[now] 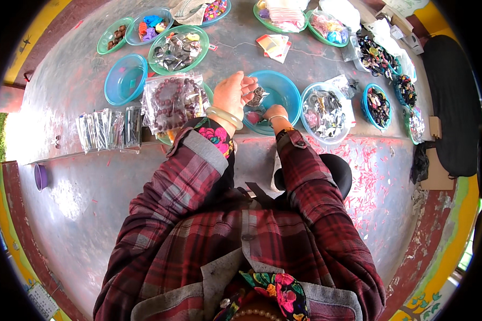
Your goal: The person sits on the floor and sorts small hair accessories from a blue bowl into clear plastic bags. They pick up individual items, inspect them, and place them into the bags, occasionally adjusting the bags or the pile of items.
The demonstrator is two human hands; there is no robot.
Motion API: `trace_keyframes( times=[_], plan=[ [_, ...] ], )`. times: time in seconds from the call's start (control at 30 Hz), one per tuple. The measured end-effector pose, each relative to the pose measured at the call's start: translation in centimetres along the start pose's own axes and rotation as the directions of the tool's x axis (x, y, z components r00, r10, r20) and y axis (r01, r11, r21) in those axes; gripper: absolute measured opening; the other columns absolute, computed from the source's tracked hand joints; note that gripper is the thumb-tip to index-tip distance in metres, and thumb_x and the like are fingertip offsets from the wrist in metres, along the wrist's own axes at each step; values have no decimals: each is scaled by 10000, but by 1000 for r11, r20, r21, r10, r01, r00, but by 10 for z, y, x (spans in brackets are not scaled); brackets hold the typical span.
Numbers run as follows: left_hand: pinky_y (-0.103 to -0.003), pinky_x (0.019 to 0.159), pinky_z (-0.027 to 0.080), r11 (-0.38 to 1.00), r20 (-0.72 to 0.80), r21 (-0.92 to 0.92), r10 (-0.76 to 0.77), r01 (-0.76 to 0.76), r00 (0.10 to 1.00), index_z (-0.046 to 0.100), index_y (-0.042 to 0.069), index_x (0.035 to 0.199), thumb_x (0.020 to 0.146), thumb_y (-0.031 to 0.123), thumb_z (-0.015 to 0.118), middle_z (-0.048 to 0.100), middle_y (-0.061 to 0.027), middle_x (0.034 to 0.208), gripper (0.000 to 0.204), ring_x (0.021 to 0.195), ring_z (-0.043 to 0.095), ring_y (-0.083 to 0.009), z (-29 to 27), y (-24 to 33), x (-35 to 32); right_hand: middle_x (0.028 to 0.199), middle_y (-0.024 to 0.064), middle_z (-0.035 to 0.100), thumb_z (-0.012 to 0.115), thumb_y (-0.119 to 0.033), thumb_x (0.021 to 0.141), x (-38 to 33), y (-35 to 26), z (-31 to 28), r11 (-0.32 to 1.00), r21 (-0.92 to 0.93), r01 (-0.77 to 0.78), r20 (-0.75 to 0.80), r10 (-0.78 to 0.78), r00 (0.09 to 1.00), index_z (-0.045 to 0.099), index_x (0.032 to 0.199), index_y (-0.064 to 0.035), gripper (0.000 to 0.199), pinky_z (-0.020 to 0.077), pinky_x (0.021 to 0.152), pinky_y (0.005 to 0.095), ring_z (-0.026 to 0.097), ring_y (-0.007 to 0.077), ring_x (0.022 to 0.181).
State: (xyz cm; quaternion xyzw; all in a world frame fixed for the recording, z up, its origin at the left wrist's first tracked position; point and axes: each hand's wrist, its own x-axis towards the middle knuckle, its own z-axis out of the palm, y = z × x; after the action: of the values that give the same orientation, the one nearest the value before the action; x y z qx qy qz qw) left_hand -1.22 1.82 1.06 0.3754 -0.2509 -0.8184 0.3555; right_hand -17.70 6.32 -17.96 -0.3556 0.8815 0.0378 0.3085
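Far left on the table [64, 91], a row of slim clear packets [110, 128] is laid side by side near the front edge, with an empty blue bowl [125, 79] just behind them. Next along, a clear bag of dark red beads [174, 101] is lying flat, half covering a green dish.

Then the hands. The left hand [234, 93] is raised over the near-left rim of the blue basin [281, 91], fingers curled loosely, and a small clear sachet [257, 97] with something dark inside is pinched at its fingertips. A pale bangle [224, 116] is worn on that wrist. The right hand [276, 113] is lower down, tucked at the near rim of the same basin; it looks closed around something, but too much of it is hidden to tell what, if anything, is held.

So the sachet is hanging just right of the left hand and just above and left of the right one, over the inside of the basin, long side roughly upright. The left hand already has it, and the right is only a short reach away.

Room is tight: the bead bag is touching close on the left, and a bowl of silvery packets [324, 112] sits just beside the basin on the right. Further right, small bowls of dark trinkets [378, 104] crowd the table's end. The open space is straight down into the basin, or back toward the body over the near table edge.
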Motion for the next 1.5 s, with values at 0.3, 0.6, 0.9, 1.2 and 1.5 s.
trace_keyframes(
  times=[0.3, 0.6, 0.9, 1.2, 1.5],
  plan=[
    [-276, 623, 427, 1000, -12, 26, -1, 1, 1000, 549, 47, 763, 829, 252, 490, 617, -100, 846, 223, 761, 583, -176, 0, -2, 0, 1045, 146, 587, 574, -222, 737, -17, 4, 2, 981, 194, 6, -188, 31, 982, 623, 959, -53, 284, 461, 815, 350, 569, 287, 963],
    [-262, 653, 429, 998, 3, 59, -8, 8, 1000, 554, 56, 775, 849, 256, 494, 621, -101, 872, 221, 795, 582, -175, -5, -3, -1, 1066, 165, 572, 536, -181, 768, -51, -24, -22, 991, 115, -70, 18, 69, 997, 608, 1004, -44, 282, 456, 821, 354, 548, 286, 1008],
    [-260, 654, 427, 999, 31, 50, 1, -2, 1000, 564, 52, 769, 848, 257, 498, 622, -101, 864, 230, 795, 583, -173, -4, -4, 0, 1063, 167, 574, 525, -187, 773, -53, -19, -17, 981, 173, -89, -176, 120, 977, 612, 990, -34, 280, 458, 819, 346, 549, 282, 1010],
    [-262, 647, 433, 999, 27, 48, -2, 1, 1000, 559, 48, 763, 851, 254, 493, 622, -100, 854, 233, 780, 588, -169, -9, -4, 1, 1006, 182, 593, 552, -191, 748, -58, -21, -27, 978, 182, -104, 17, 102, 995, 631, 922, -16, 259, 462, 806, 355, 576, 280, 955],
    [-256, 644, 419, 997, 13, 79, 8, -9, 1000, 569, 63, 821, 829, 258, 535, 614, -74, 880, 198, 807, 565, -162, -7, -1, 2, 599, 51, 593, 630, -152, 702, -34, 2, -86, 806, 585, 96, 205, -262, 943, 608, 684, -15, 139, 445, 440, 239, 556, 125, 486]
  ],
)
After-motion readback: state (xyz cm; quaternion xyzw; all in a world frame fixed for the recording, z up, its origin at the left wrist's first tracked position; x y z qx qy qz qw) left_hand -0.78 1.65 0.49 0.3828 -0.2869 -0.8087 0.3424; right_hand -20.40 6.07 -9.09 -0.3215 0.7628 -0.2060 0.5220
